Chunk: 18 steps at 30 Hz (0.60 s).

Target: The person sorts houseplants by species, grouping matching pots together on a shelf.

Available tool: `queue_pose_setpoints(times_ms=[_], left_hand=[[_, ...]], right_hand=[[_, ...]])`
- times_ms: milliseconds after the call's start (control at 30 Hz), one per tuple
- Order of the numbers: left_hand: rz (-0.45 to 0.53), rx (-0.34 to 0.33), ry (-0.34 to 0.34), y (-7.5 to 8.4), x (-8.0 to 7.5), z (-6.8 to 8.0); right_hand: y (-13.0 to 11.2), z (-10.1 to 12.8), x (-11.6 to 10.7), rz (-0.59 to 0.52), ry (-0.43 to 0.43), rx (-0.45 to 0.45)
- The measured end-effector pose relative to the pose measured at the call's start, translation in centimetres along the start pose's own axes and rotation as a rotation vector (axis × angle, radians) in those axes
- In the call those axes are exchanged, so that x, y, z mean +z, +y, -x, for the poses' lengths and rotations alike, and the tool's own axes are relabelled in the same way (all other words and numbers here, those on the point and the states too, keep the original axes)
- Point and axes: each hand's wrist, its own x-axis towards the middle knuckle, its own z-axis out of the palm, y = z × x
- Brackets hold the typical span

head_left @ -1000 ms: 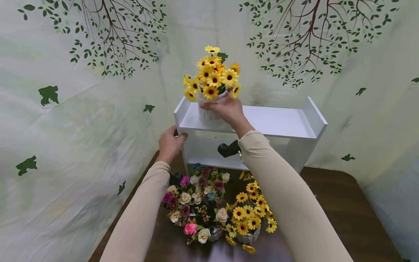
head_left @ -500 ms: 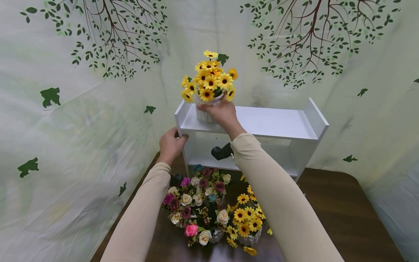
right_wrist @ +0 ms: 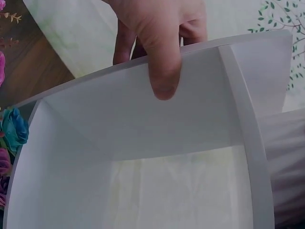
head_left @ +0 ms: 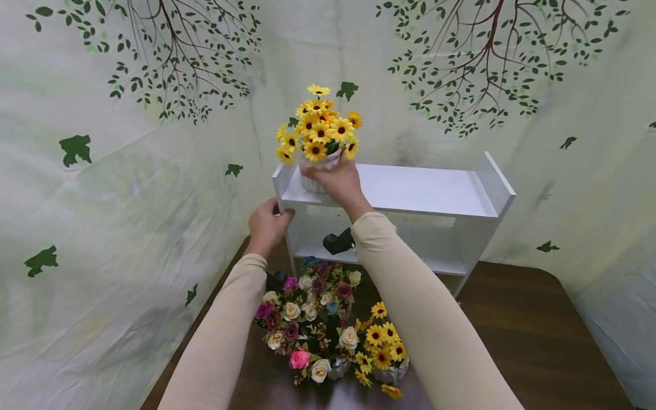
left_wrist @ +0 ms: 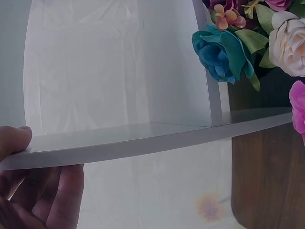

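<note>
**At the left end of the shelf point(head_left: 474, 242), a pot point(head_left: 314, 185) in the right hand point(head_left: 338, 181)**

Head view: the right hand grasps the white pot, which stands upright at the left end of the top board point(head_left: 425, 185); contact beneath its base cannot be made out. Yellow flowers point(head_left: 320, 132) rise above its rim. The left hand point(head_left: 267, 226) grips the left side panel point(head_left: 278, 183). In front of the shelf, roses point(head_left: 291, 311) and more yellow blooms point(head_left: 381, 359) stand on the brown table point(head_left: 533, 324). Behind hangs a cloth point(head_left: 425, 148) with printed branches.

Left wrist view: the left hand clasps the panel's edge, thumb on the inner face, fingers outside. A blue rose point(left_wrist: 221, 55) shows at upper right.

Right wrist view: the same clasp appears, the thumb point(right_wrist: 164, 71) lying over the panel's edge.
</note>
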Motion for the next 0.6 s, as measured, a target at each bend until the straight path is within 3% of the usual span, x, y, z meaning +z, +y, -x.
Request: queue_pose_setpoints(times_ms=[267, 433, 600], left_hand=[[-0.004, -0.011, -0.002, 0.2, -0.3, 0.1], [0.007, -0.008, -0.005, 0.2, -0.3, 0.1], [0.028, -0.022, -0.024, 0.0, -0.4, 0.0]], right_hand=[[0.1, 0.1, 0.3, -0.003, -0.005, -0.027], [0.4, 0.9, -0.3, -0.013, -0.022, -0.092], [0.9, 3.6, -2.8, 0.120, -0.038, -0.106]])
